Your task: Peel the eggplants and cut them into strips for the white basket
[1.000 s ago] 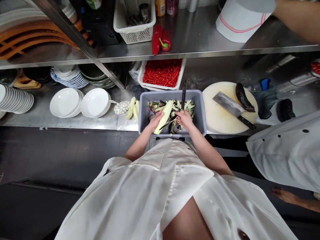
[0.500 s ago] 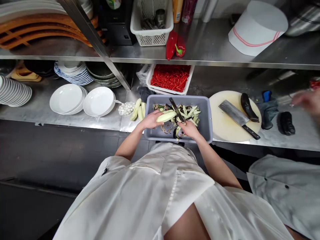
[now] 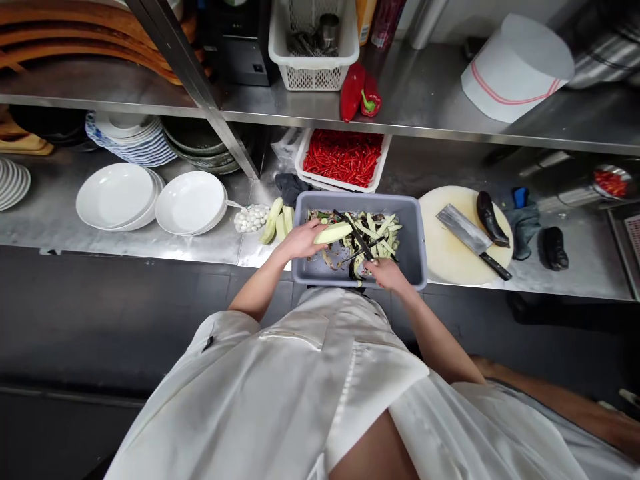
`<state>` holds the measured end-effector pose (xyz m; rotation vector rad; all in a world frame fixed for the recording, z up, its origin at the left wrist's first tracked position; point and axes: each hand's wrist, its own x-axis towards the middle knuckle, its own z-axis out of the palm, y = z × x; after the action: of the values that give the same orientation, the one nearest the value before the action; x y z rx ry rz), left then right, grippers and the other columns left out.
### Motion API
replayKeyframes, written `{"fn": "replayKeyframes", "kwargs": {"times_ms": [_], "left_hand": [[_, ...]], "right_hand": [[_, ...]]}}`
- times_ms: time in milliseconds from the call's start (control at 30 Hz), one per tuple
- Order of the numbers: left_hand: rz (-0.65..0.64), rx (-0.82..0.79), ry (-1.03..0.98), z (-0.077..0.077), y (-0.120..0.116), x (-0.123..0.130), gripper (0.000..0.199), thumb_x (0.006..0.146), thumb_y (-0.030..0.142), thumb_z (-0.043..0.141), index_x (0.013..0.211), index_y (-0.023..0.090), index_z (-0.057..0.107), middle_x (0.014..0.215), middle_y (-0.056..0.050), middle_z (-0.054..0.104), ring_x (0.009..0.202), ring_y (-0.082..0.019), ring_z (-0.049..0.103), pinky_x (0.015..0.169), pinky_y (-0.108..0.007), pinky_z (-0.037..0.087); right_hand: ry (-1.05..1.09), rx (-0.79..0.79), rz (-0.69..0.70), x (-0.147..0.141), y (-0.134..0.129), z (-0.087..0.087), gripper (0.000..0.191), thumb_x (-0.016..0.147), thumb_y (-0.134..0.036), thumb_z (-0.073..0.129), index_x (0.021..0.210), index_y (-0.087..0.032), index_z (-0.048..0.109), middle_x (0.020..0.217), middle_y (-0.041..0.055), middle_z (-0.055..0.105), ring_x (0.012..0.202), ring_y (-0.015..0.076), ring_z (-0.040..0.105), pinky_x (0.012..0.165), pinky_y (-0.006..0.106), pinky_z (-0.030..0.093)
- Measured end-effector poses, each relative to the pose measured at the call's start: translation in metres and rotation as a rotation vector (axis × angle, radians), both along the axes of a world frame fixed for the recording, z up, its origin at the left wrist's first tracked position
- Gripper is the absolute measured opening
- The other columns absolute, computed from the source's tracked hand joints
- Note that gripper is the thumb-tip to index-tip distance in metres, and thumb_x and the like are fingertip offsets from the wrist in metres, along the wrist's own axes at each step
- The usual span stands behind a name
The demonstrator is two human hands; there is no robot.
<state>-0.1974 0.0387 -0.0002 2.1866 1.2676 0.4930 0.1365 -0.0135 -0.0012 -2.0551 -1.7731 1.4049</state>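
Observation:
My left hand (image 3: 305, 239) is closed around a peeled, pale green eggplant (image 3: 334, 233), which it holds over a grey plastic tub (image 3: 414, 260). Closed at the tub's near right side, my right hand (image 3: 390, 272) grips a long, thin dark peeling tool (image 3: 354, 230) slanting up to the left; its exact kind is hard to make out. Another thin dark strip crosses close to it. Pale and dark peelings (image 3: 387, 230) lie in the tub below. Left of the tub, several peeled eggplants (image 3: 273, 221) rest beside peeled garlic cloves (image 3: 251, 217).
Right of the tub, a round cutting board (image 3: 435, 247) bears a cleaver (image 3: 465, 228) and an unpeeled eggplant (image 3: 491, 219). Behind the tub stands a tray of red chillies (image 3: 345, 160). White bowls (image 3: 190, 203) stand left. A metal shelf (image 3: 425, 100) overhangs the counter. Another person's arm (image 3: 550, 400) shows at lower right.
My right hand has shifted slightly right and down, and the dark tool has drawn back with it. My left hand stays on the eggplant. The other person's hand has left the counter's right side.

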Motion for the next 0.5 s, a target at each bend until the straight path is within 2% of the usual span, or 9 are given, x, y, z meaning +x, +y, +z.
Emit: {"fn": "replayKeyframes", "kwargs": {"times_ms": [100, 200, 300, 367, 433, 500], "left_hand": [[0.072, -0.001, -0.087, 0.003, -0.002, -0.022, 0.071, 0.094, 0.056, 0.074, 0.154, 0.021, 0.062, 0.144, -0.016, 0.061, 0.127, -0.036, 0.064, 0.110, -0.043, 0.050], [0.297, 0.003, -0.161, -0.007, 0.001, -0.055, 0.072, 0.089, 0.060, 0.079, 0.147, 0.018, 0.066, 0.137, -0.016, 0.066, 0.124, -0.036, 0.064, 0.111, -0.044, 0.049], [0.679, -0.031, -0.166, -0.031, 0.011, -0.082, 0.065, 0.091, 0.055, 0.078, 0.139, 0.012, 0.068, 0.131, -0.019, 0.070, 0.122, -0.037, 0.064, 0.111, -0.047, 0.047], [0.890, -0.079, -0.125, -0.050, 0.020, -0.093, 0.060, 0.094, 0.049, 0.073, 0.138, 0.009, 0.066, 0.128, -0.022, 0.071, 0.125, -0.038, 0.062, 0.112, -0.048, 0.047], [0.980, -0.108, -0.056, -0.068, 0.028, -0.096, 0.064, 0.094, 0.043, 0.071, 0.146, 0.008, 0.060, 0.131, -0.024, 0.070, 0.134, -0.039, 0.058, 0.114, -0.048, 0.046], [0.955, -0.116, 0.037, -0.082, 0.033, -0.095, 0.075, 0.090, 0.039, 0.073, 0.154, 0.006, 0.052, 0.138, -0.025, 0.067, 0.142, -0.041, 0.053, 0.119, -0.049, 0.044]], "right_hand": [[0.028, -0.124, -0.070, 0.025, -0.018, -0.012, 0.052, 0.089, -0.068, 0.065, 0.060, -0.029, 0.046, 0.046, 0.0031, 0.053, 0.040, 0.0199, 0.050, 0.042, 0.033, 0.039], [0.134, -0.017, -0.190, 0.041, -0.029, -0.011, 0.054, 0.087, -0.075, 0.065, 0.066, -0.029, 0.047, 0.048, 0.0027, 0.054, 0.041, 0.0196, 0.049, 0.040, 0.033, 0.039], [0.321, 0.176, -0.322, 0.037, -0.028, -0.006, 0.052, 0.092, -0.074, 0.061, 0.071, -0.029, 0.045, 0.053, 0.0019, 0.053, 0.044, 0.0177, 0.048, 0.042, 0.032, 0.042], [0.421, 0.125, -0.381, 0.031, -0.026, -0.010, 0.051, 0.091, -0.072, 0.063, 0.072, -0.028, 0.045, 0.056, 0.0011, 0.052, 0.045, 0.0161, 0.046, 0.040, 0.030, 0.041], [0.423, -0.005, -0.415, 0.029, -0.027, -0.019, 0.050, 0.085, -0.069, 0.071, 0.073, -0.028, 0.046, 0.056, -0.0009, 0.051, 0.044, 0.0142, 0.044, 0.038, 0.028, 0.037], [0.382, -0.059, -0.428, 0.034, -0.032, -0.027, 0.049, 0.081, -0.066, 0.076, 0.073, -0.027, 0.048, 0.054, -0.0032, 0.050, 0.042, 0.0128, 0.043, 0.037, 0.026, 0.036]]}}
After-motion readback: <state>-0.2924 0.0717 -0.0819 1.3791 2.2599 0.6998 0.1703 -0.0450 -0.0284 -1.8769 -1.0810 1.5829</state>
